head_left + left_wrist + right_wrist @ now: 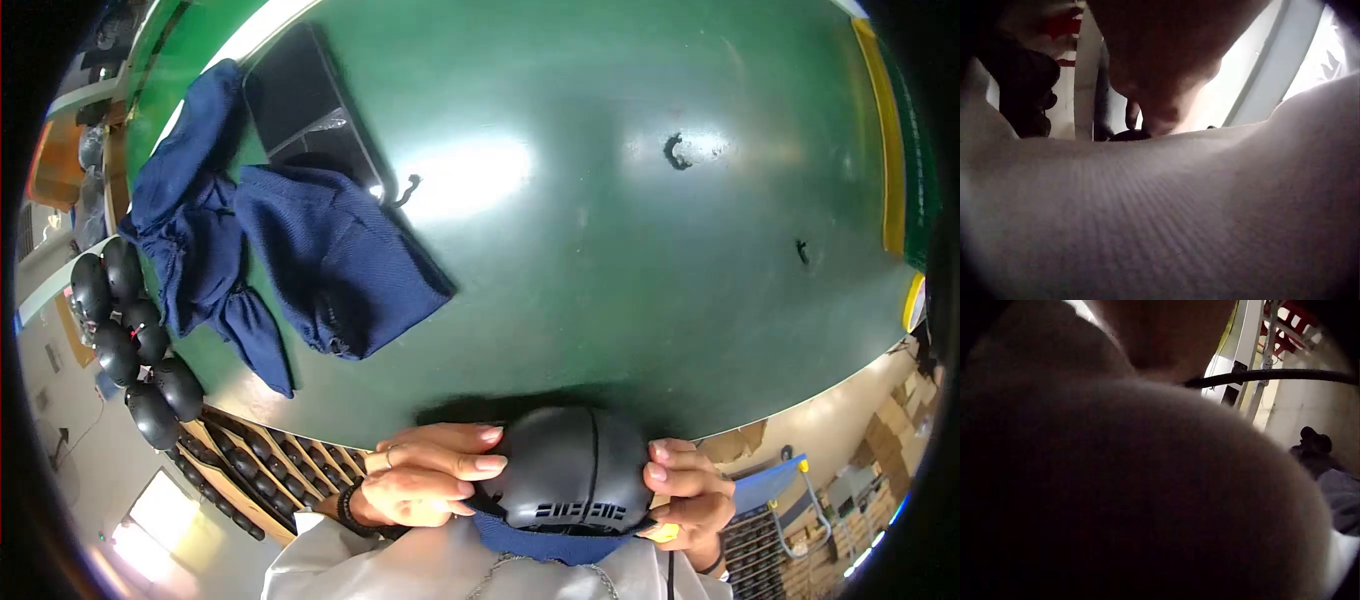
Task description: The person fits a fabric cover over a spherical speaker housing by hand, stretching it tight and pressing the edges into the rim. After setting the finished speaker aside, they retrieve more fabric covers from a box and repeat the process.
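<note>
A black domed plastic shell (560, 465), like a small helmet, is held at the table's near edge in the head view. It has a raised centre ridge and slotted vents. Navy knit cloth (545, 545) runs below its near rim. My left hand (425, 475) grips one side of the shell, fingertips on the dome. On the other side my right hand (690, 490) holds the rim with curled fingers, a yellow tag (662, 532) beside them. The left wrist view shows part of the left hand (1160, 75) in shadow; sleeve and skin fill most of the right wrist view.
Crumpled navy knit pieces (335, 260) lie on the green table (560, 300) at the left, overlapping a flat black case (300, 95). Dark scraps (677, 152) lie to the right. Several black shells (120, 350) are stacked beyond the left edge.
</note>
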Demonstrator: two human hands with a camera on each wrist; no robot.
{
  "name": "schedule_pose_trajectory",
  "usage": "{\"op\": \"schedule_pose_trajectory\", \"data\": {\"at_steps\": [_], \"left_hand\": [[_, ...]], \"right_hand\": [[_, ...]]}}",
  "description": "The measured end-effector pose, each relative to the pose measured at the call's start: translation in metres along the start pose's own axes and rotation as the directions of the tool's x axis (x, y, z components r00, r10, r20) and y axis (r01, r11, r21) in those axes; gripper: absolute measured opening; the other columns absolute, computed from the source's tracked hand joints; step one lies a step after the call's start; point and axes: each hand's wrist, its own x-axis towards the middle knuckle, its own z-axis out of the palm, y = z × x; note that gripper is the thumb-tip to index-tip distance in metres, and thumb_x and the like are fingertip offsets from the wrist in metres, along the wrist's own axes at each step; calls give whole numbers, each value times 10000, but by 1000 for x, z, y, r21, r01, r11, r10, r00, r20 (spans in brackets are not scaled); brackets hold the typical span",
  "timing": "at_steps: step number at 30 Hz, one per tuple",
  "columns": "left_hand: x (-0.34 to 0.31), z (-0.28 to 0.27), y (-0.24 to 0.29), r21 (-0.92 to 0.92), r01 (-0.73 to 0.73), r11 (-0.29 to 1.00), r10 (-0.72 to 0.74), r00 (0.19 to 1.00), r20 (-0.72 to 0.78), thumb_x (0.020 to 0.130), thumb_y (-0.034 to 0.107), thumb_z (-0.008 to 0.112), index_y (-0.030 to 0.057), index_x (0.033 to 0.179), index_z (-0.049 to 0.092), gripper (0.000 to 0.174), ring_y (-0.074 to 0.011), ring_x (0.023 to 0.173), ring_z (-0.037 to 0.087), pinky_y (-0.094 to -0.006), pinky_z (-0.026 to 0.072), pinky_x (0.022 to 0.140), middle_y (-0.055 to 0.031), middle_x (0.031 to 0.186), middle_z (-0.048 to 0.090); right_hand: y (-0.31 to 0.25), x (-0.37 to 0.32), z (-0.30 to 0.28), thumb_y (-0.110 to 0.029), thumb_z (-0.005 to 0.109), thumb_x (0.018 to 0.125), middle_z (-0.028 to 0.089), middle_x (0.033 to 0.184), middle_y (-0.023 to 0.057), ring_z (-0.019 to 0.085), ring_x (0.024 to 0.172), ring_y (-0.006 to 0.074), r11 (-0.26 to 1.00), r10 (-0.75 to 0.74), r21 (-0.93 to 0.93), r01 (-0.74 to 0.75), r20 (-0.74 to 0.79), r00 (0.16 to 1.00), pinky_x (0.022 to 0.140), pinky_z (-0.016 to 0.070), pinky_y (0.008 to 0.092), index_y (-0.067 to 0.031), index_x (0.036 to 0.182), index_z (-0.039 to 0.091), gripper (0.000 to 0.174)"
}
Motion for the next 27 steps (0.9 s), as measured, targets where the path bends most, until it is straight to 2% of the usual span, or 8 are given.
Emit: {"op": "schedule_pose_trajectory", "data": {"at_steps": [2,8,12,14,15,23,26,27], "left_hand": [[4,7,3,49,8,999,-5,999,-53,942,134,735,-3,989,604,196,-483,1135,676,-567,600,924,-280,1184,704],[15,7,8,-2,104,995,-104,994,-39,950,147,726,-3,968,600,197,-487,1167,658,-558,586,954,-316,1266,650],[32,-5,19,251,113,961,-167,965,204,1028,248,629,55,980,503,236,-515,1285,567,-630,495,1045,-342,1304,602],[35,-5,22,145,190,971,-223,936,271,928,75,711,46,997,488,235,-537,1335,524,-567,494,1067,-345,1421,541],[36,-6,21,175,180,968,-226,927,298,909,66,727,72,990,444,295,-542,1349,509,-552,498,1070,-352,1456,508],[42,-4,24,137,189,972,-226,910,348,829,199,850,67,993,448,454,-513,1377,493,-551,480,1092,-348,1481,480],[55,4,38,73,385,920,-390,881,269,760,222,920,71,1058,497,539,-482,1427,447,-532,433,1137,-337,1539,419],[63,0,39,80,383,920,-388,869,309,705,202,961,53,1021,510,571,-555,1391,446,-631,374,1140,-417,1473,436]], "right_hand": [[-6,3,0,-234,838,859,747,1097,231,686,1159,404,998,28,-58,-29,-21,999,933,556,563,-64,884,603,291],[-16,8,1,-230,855,813,706,1242,223,664,1205,414,983,181,5,-181,-21,983,965,556,536,-49,893,641,291],[-25,6,2,-226,798,879,573,1382,300,548,1324,476,961,276,17,-277,28,961,1064,476,557,-50,882,567,290],[-30,12,2,-291,717,978,464,1456,333,444,1424,480,954,299,-69,-293,87,950,1146,394,559,-55,989,485,331],[-30,13,0,-106,778,866,431,1467,367,481,1366,541,960,278,-59,-273,103,955,1122,417,621,-28,986,520,294],[-31,17,2,-95,727,917,449,1442,377,484,1353,549,964,264,-49,-260,93,960,1128,400,667,-18,989,500,251],[-32,18,-1,-106,731,920,463,1441,366,479,1363,543,966,258,-41,-255,110,960,1133,398,660,-16,956,531,221],[-33,18,-2,-139,758,911,470,1440,359,479,1367,536,960,278,-31,-277,113,954,1135,399,653,-17,928,548,244]]}}
